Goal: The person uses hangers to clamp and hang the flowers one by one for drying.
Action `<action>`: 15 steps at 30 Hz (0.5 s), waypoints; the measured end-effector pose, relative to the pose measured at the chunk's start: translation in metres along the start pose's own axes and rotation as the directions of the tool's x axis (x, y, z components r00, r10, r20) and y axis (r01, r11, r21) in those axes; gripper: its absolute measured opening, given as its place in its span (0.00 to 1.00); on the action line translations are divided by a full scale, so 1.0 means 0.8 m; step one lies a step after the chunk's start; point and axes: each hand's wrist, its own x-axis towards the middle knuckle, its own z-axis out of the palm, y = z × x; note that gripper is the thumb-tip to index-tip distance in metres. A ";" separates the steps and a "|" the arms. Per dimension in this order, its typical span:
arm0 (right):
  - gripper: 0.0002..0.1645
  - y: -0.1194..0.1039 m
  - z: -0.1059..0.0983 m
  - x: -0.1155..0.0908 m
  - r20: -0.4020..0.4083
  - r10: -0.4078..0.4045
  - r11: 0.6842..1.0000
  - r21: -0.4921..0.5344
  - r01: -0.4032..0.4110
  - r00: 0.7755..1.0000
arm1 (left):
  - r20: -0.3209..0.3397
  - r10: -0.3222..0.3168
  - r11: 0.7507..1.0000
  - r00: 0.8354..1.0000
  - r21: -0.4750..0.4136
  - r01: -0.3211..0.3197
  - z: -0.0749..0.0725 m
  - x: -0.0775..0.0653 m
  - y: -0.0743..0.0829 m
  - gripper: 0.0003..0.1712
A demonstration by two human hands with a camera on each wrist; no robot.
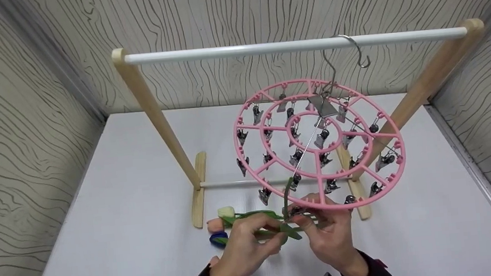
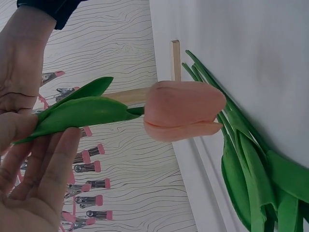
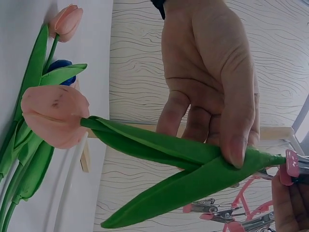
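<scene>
A peach artificial tulip (image 2: 183,111) hangs flower-down, its green leaves (image 3: 193,164) near the fingers. My left hand (image 1: 251,241) pinches it at the leaves and stem between thumb and fingers. My right hand (image 1: 333,233) holds a metal clip with pink tips (image 3: 292,167) at the rim of the pink round hanger (image 1: 320,185). In the right wrist view the clip's tips are on the tulip's stem, just past the left thumb. The stem's end (image 1: 287,192) sticks up above the hands in the head view.
The hanger, with several clips, hangs from a white rail (image 1: 237,51) on a wooden-legged rack (image 1: 159,128). White (image 1: 226,212), peach (image 1: 214,225) and blue (image 1: 218,240) tulips lie on the white table (image 1: 115,240) beyond the left hand. An S-shaped hook (image 1: 360,52) hangs on the rail.
</scene>
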 end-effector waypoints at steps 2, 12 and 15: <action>0.18 0.000 0.001 0.001 0.000 -0.005 1.000 -0.007 0.005 1.000 | -0.004 0.021 1.000 1.000 0.006 -0.021 0.000 0.000 -0.001 0.03; 0.20 -0.002 0.003 -0.001 -0.001 0.027 0.998 -0.063 -0.027 1.000 | -0.004 0.021 1.000 1.000 0.012 -0.021 0.000 0.004 -0.004 0.03; 0.22 -0.003 0.003 -0.004 -0.004 0.064 0.995 -0.078 -0.064 0.998 | 0.003 -0.010 1.000 1.000 0.005 0.010 -0.001 0.005 -0.006 0.04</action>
